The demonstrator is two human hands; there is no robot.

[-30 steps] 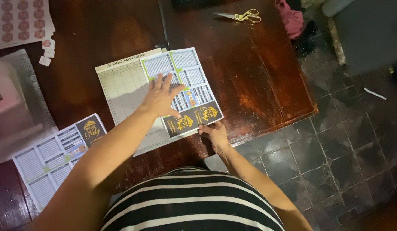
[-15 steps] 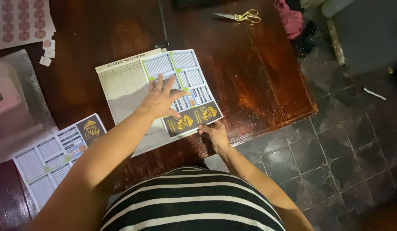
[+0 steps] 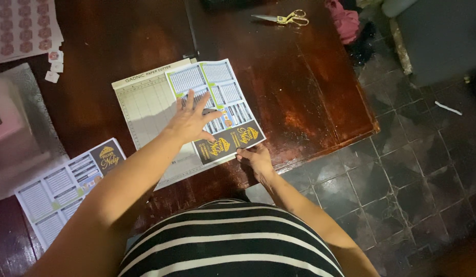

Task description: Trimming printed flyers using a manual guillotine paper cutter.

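The left hand (image 3: 189, 120) hides part of the printed sheet (image 3: 217, 110); the sticker sheet (image 3: 22, 28) is cut off top-left.

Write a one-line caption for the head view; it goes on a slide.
Left hand flat on a printed sheet over a paper cutter; right hand pinches its corner.

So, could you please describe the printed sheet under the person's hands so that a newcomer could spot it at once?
On the dark wooden table lies a pale gridded paper cutter. The printed sheet rests across its right side, pressed by the left hand and pinched at its near corner by the right hand. Its twin lies untouched, far left.
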